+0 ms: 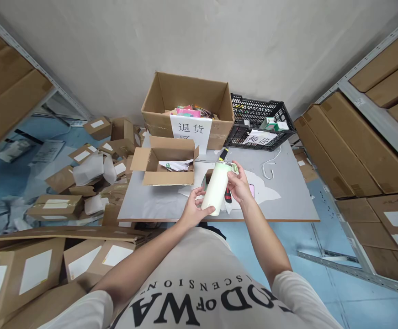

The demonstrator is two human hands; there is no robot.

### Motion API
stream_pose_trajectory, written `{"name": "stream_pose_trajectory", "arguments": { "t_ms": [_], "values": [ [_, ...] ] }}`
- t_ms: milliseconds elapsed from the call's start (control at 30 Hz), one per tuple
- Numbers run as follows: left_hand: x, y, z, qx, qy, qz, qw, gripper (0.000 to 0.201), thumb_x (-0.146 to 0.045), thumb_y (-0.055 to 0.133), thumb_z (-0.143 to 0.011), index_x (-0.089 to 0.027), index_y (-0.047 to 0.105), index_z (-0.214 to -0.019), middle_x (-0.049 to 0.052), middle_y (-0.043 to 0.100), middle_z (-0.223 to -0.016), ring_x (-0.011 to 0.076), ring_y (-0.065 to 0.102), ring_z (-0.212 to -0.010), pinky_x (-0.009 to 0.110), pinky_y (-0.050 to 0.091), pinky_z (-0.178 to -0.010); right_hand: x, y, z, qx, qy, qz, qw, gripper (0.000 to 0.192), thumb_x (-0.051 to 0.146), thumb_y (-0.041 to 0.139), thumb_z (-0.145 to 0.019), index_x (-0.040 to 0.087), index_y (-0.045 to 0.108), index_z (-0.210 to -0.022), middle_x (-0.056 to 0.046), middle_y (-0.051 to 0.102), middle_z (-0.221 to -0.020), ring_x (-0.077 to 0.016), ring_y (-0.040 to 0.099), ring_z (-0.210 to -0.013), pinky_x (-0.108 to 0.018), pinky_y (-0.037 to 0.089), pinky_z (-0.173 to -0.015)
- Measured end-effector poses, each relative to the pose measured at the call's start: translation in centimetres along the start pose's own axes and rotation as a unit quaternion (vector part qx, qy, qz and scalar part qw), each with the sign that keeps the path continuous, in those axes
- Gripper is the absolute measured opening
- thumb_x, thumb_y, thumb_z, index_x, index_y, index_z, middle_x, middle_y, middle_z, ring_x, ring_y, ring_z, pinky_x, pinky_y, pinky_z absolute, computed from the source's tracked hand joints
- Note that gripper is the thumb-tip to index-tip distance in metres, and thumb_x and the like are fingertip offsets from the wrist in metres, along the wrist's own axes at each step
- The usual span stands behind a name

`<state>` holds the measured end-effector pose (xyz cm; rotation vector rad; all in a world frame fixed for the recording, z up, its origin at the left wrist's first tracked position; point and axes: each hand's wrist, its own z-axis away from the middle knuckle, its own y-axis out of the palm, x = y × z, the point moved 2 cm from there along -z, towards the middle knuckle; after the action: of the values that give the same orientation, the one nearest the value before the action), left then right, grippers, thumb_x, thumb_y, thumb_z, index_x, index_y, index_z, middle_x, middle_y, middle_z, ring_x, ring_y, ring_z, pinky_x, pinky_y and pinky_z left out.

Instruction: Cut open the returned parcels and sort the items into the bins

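Over my grey table [288,201], both hands, left hand [193,208] and right hand [240,185], grip a pale tumbler [216,188]; open cartons at twelve o'clock, shelving flanking.

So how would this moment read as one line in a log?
left hand: holds bottom of white tumbler | right hand: grips its upper part | tumbler: tilted above grey table | small open box: behind
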<state>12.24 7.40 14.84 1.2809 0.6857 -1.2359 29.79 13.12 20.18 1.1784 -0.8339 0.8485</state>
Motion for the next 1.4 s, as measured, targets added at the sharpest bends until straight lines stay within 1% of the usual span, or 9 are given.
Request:
{"name": "stream_pose_trajectory", "arguments": {
  "t_ms": [133, 233, 367, 500, 700, 1000, 1233, 1300, 1400],
  "values": [
    [0.2, -0.1, -0.3, -0.029, 0.038, -0.073, 0.996, 0.077, -0.033, 0.084, -0.049, -0.020, 0.045, -0.114, 0.013, 0.050, -0.120, 0.0238, 0.058, -0.101, 0.035, 0.050, -0.078, 0.4, 0.5, 0.3, -0.037, -0.002, 0.033, 0.999, 0.069, 0.033, 0.078, -0.062, 0.034, 0.045, -0.123, 0.002, 0.059, -0.091, -0.0143, 0.059, -0.078, -0.030, 0.053, -0.066],
    [-0.3, 0.0, -0.2, -0.025, 0.047, -0.042, 0.998, 0.063, -0.033, 0.082, -0.053, -0.019, 0.051, -0.105, 0.010, 0.056, -0.113, 0.0223, 0.059, -0.099, 0.034, 0.049, -0.081, 0.8, 0.7, 0.3, -0.031, -0.004, 0.059, 0.998, 0.070, 0.035, 0.078, -0.061, 0.034, 0.047, -0.124, -0.001, 0.060, -0.100, -0.0164, 0.059, -0.084, -0.029, 0.053, -0.067],
    [-0.9, 0.2, 0.2, 0.023, -0.031, 0.111, 0.993, 0.056, -0.038, 0.077, -0.057, -0.019, 0.054, -0.104, 0.008, 0.063, -0.103, 0.0223, 0.062, -0.090, 0.033, 0.050, -0.075, 1.8, 0.5, 0.1, 0.055, 0.006, 0.050, 0.997, 0.068, 0.042, 0.074, -0.064, 0.035, 0.047, -0.126, -0.002, 0.061, -0.108, -0.0186, 0.061, -0.087, -0.032, 0.053, -0.069],
    [-1.1, 0.5, 0.8, 0.103, -0.128, 0.242, 0.956, 0.054, -0.042, 0.068, -0.064, -0.018, 0.055, -0.111, 0.010, 0.066, -0.103, 0.0272, 0.065, -0.089, 0.038, 0.050, -0.074, 2.5, 0.4, -0.1, 0.123, 0.020, 0.039, 0.991, 0.063, 0.047, 0.072, -0.065, 0.033, 0.052, -0.123, -0.003, 0.063, -0.113, -0.0219, 0.062, -0.094, -0.036, 0.052, -0.074],
    [-0.6, 0.7, 0.8, 0.164, -0.207, 0.292, 0.919, 0.053, -0.045, 0.051, -0.075, -0.010, 0.058, -0.114, 0.016, 0.066, -0.108, 0.0318, 0.062, -0.100, 0.043, 0.048, -0.081, 2.1, 0.2, -1.0, 0.094, 0.025, 0.069, 0.993, 0.053, 0.046, 0.076, -0.061, 0.028, 0.062, -0.109, -0.004, 0.066, -0.108, -0.0231, 0.063, -0.091, -0.034, 0.053, -0.069],
    [-0.1, 0.3, 0.3, 0.032, -0.117, 0.165, 0.979, 0.060, -0.029, 0.081, -0.057, -0.020, 0.051, -0.108, 0.008, 0.061, -0.109, 0.0229, 0.061, -0.095, 0.037, 0.051, -0.079, 2.6, -0.3, -1.9, 0.045, 0.015, 0.101, 0.994, 0.049, 0.037, 0.080, -0.056, 0.025, 0.066, -0.102, -0.003, 0.067, -0.098, -0.0200, 0.063, -0.081, -0.032, 0.055, -0.061],
    [0.3, 0.1, -0.2, 0.036, -0.087, 0.116, 0.989, 0.057, -0.036, 0.078, -0.062, -0.019, 0.052, -0.110, 0.010, 0.061, -0.114, 0.0249, 0.059, -0.103, 0.037, 0.049, -0.084, 3.1, -0.3, -1.7, 0.049, 0.000, 0.134, 0.990, 0.048, 0.036, 0.079, -0.058, 0.024, 0.066, -0.103, -0.004, 0.067, -0.099, -0.0213, 0.063, -0.084, -0.032, 0.055, -0.061],
    [0.7, -0.4, -0.6, 0.041, -0.052, 0.089, 0.994, 0.060, -0.038, 0.078, -0.063, -0.019, 0.051, -0.113, 0.012, 0.058, -0.120, 0.0263, 0.056, -0.111, 0.039, 0.045, -0.092, 3.7, -0.8, -1.9, 0.037, -0.034, 0.153, 0.987, 0.049, 0.037, 0.078, -0.059, 0.024, 0.066, -0.104, -0.005, 0.067, -0.102, -0.0228, 0.062, -0.088, -0.034, 0.055, -0.064],
    [1.7, -1.7, -1.5, 0.019, -0.008, 0.000, 1.000, 0.063, -0.036, 0.079, -0.060, -0.020, 0.051, -0.115, 0.013, 0.052, -0.129, 0.0283, 0.047, -0.122, 0.043, 0.038, -0.100, 5.2, -1.7, -2.2, -0.017, -0.157, 0.187, 0.970, 0.049, 0.036, 0.078, -0.060, 0.025, 0.065, -0.106, -0.006, 0.064, -0.110, -0.0250, 0.059, -0.100, -0.039, 0.054, -0.077]
  ]
}}
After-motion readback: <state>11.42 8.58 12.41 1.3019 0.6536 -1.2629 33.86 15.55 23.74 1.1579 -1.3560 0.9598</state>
